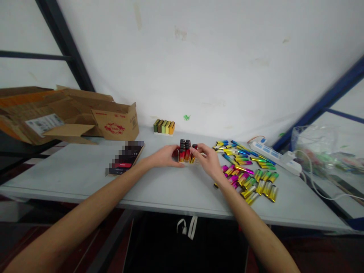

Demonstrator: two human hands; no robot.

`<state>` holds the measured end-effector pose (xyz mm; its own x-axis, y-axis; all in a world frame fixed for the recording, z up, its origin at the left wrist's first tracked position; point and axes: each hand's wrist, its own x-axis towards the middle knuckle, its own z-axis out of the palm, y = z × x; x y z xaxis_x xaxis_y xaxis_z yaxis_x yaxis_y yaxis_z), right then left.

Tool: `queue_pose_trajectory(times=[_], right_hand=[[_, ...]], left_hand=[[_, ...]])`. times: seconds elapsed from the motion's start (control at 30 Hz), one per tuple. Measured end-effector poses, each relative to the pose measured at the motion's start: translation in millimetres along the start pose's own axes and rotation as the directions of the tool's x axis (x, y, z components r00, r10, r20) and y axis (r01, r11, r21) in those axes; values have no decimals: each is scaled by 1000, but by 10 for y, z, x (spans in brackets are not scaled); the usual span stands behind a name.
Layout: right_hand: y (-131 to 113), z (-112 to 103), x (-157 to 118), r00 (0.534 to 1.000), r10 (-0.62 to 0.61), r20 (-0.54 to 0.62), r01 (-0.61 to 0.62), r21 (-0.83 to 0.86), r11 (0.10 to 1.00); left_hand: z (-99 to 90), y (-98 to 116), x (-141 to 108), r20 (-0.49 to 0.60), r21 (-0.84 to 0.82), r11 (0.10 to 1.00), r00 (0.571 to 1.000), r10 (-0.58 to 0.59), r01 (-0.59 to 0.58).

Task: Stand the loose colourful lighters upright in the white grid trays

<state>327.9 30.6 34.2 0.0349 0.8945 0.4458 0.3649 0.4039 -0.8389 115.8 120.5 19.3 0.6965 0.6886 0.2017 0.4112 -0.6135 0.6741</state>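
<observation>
Left hand (168, 156) fingers hold red lighters (182, 152) between bench (170, 189) front and back edges; right hand (209, 161) pinches end lighter (195, 146). Uneven squeeze could topple the row.

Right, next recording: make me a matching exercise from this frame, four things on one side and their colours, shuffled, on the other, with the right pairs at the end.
Things
1. Lighters between the left hand and the right hand
2. Far lighter set
3. Scattered pieces
4. Power strip

Colours
A. Shiny pink, blue, green and gold
B. White, with pale blue patches
C. Red and gold, with black tops
D. Rows running from dark green and brown to yellow and orange

Pairs: 1-C, 2-D, 3-A, 4-B
</observation>
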Motion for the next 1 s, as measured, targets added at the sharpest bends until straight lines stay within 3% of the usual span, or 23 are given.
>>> queue_pose_trajectory(times=[0.13, 0.3, 0.43, 0.8, 1.0], right_hand=[[7, -11, -28, 999, -35, 1, 35, -194, 980], [64, 9, -24, 992, -31, 119, 66, -307, 949], [82, -13, -9, 979, -72, 189, 132, -326, 936], [36, -52, 139, 969, -114, 218, 191, -371, 909], [-6, -237, 214, 912, -111, 396, 254, -331, 909]], left_hand=[[-8, 24, -2, 1, 11, 1000, 1000, 3, -3], [-12, 45, -3, 14, 38, 999, 1000, 6, -6], [-14, 52, -5, 29, 53, 999, 1000, 10, -11], [-19, 32, 3, 27, 121, 992, 1000, 14, -17], [-15, 22, 6, 35, 112, 994, 999, -2, -2]])
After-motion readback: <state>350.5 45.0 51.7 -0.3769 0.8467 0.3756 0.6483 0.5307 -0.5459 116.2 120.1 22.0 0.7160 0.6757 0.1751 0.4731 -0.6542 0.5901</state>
